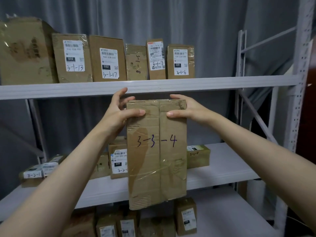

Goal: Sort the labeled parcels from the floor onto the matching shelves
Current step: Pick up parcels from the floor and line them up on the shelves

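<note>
I hold a tall brown cardboard parcel [156, 154] upright in front of the shelving, handwritten "3-3-4" on its face. My left hand [118, 111] grips its upper left corner, thumb on the front and fingers behind. My right hand [186, 108] grips the upper right corner the same way. The parcel hangs in the air and covers part of the middle shelf [222, 170]. The top shelf [205, 82] carries parcels marked 3-1-13 [72, 58], 3-1-17 [107, 59] and 3-1-6 [180, 61]. The middle shelf holds parcels marked 3-2.
The bottom shelf [227, 212] holds several small labeled boxes [186, 218]. White metal uprights [298, 100] and diagonal braces stand at the right. A grey curtain hangs behind the rack. The right parts of all shelves are bare.
</note>
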`<state>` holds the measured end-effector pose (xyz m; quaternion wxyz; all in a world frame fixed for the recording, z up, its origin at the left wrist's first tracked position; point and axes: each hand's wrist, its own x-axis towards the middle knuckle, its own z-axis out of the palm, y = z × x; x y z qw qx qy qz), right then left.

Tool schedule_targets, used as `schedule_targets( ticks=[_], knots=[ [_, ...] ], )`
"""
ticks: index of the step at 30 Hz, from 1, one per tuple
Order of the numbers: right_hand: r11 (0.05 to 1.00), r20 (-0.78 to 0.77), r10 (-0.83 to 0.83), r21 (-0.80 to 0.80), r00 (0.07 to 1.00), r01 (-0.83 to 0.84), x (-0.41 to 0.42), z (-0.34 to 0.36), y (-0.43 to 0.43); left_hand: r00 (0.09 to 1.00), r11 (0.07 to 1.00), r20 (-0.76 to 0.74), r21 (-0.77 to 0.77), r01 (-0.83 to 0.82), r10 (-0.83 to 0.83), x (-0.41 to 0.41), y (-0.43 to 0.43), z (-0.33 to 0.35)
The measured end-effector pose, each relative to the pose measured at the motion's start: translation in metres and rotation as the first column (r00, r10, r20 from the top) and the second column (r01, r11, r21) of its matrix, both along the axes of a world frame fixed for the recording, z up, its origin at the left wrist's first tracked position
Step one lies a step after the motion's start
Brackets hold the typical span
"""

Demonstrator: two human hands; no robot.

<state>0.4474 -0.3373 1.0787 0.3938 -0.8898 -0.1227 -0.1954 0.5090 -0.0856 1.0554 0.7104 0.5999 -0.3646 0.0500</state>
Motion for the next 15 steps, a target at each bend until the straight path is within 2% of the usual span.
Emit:
schedule_targets(
  ticks=[4, 7, 11, 15],
  knots=[
    [0.969, -0.116, -0.058, -0.245, 0.992, 0.028, -0.006, -0.006, -0.014, 0.992, 0.947, 0.09, 0.302, -0.108, 0.085, -0.005, -0.003, -0.011],
    [0.946, -0.218, -0.06, -0.323, 0.974, -0.015, -0.011, -0.018, -0.021, 0.985, 0.857, 0.15, 0.495, -0.145, 0.081, -0.006, -0.012, -0.02],
    [0.9, -0.298, -0.125, -0.436, 0.946, -0.019, -0.011, -0.044, -0.03, 0.989, 0.673, 0.149, 0.729, -0.124, 0.02, -0.003, -0.031, -0.037],
    [0.833, -0.341, -0.225, -0.553, 0.913, -0.001, -0.012, -0.078, -0.044, 0.988, 0.477, 0.149, 0.872, -0.111, -0.044, -0.003, -0.057, -0.071]
  ],
)
